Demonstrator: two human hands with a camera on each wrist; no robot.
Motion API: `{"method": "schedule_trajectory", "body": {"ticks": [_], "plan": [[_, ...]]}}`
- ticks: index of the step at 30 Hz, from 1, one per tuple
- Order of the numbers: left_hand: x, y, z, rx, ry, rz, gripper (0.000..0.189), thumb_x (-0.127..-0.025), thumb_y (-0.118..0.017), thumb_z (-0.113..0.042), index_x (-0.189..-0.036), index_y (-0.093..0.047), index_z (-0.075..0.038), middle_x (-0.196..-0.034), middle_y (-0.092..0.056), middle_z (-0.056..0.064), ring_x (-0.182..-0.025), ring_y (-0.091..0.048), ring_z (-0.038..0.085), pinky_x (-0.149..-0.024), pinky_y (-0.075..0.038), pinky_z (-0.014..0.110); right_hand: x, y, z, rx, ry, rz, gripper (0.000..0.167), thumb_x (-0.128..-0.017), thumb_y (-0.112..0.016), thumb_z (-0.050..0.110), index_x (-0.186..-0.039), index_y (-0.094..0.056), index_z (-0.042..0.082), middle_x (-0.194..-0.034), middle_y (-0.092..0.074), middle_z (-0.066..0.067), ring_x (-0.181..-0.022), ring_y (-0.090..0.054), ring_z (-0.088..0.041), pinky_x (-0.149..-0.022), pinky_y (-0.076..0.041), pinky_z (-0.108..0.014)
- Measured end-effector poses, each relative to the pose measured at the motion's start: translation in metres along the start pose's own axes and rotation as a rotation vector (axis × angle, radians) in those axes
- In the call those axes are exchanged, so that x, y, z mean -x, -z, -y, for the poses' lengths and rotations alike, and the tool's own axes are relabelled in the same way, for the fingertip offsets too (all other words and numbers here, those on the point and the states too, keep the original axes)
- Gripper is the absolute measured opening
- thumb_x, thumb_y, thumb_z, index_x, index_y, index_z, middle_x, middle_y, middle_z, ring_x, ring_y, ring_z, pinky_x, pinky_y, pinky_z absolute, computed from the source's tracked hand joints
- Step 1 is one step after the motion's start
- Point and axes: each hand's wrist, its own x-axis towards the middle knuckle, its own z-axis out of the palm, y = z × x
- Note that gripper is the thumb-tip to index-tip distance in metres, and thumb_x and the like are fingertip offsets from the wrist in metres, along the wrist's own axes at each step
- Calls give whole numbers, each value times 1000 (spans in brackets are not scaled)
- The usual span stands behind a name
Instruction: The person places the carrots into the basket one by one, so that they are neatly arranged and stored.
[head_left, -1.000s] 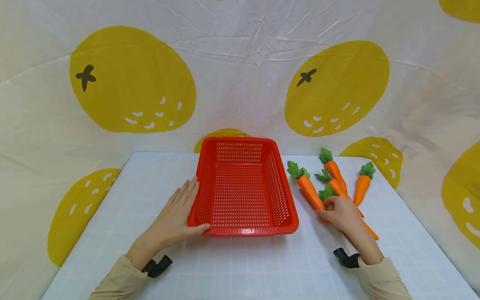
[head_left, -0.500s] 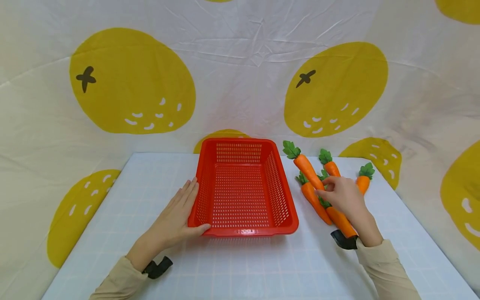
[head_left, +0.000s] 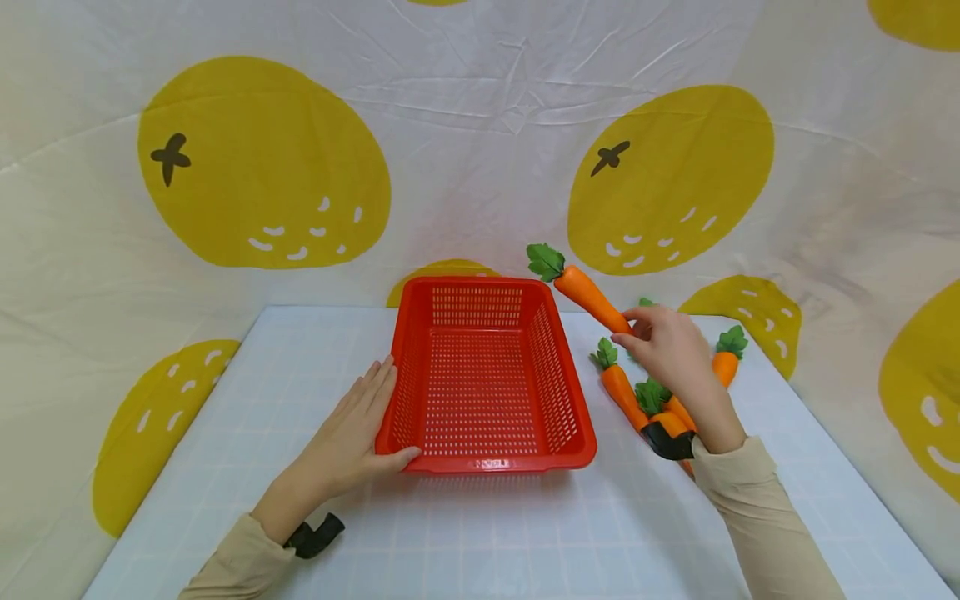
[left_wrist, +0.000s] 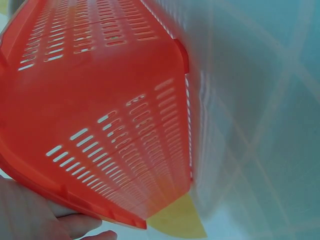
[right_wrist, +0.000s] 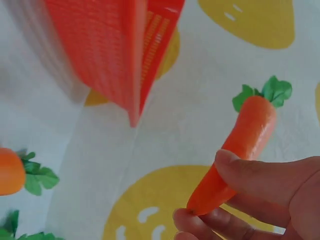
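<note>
A red plastic basket with slotted walls stands in the middle of the table, with nothing inside it. Against its left rim lies my left hand, fingers straight along the side and thumb on the front corner. My right hand pinches an orange carrot near its thin end, up off the table beside the basket's right rim. The carrot's leafy top points up and left; the right wrist view shows thumb and fingers around its lower part. Several other carrots lie below that hand, partly hidden by the arm.
A white cloth printed with yellow fruit hangs right behind the table. One more carrot lies at the right, beyond the forearm. Each wrist carries a black camera mount.
My right hand has lifted one carrot from the pile and carried it up and left toward the basket's back right corner. The left hand and basket stay in place.
</note>
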Motion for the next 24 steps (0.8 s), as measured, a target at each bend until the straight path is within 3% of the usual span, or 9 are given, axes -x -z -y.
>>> {"method": "schedule_trajectory", "body": {"ticks": [5,13,24], "plan": [[0,0,0,-2,3,4,111,-83,-66,-62,-158,-13,-1,-166,-8,12,-152,-6,31,-120,-15,51,-15,1,15,-24,50,-33,37,-92,-72,18,-123,-67,-2,-95,-65,-17,-83,-63,-32,-64,-51,-44],[0,-1,2,-3,-4,1,110,-85,-61,-67,-158,-12,-1,-166,-7,12,-151,-6,32,-121,-14,48,-41,-4,43,-52,141,-82,28,-92,-71,12,-117,-70,1,-88,-62,-18,-82,-59,-34,-67,-44,-44],[1,-3,1,22,15,6,110,-84,-67,-60,-158,-12,-2,-166,-7,10,-152,-6,29,-119,-17,54,-77,-26,70,-130,61,28,34,-95,-67,10,-128,-66,2,-104,-58,-23,-92,-56,-36,-71,-50,-44]]}}
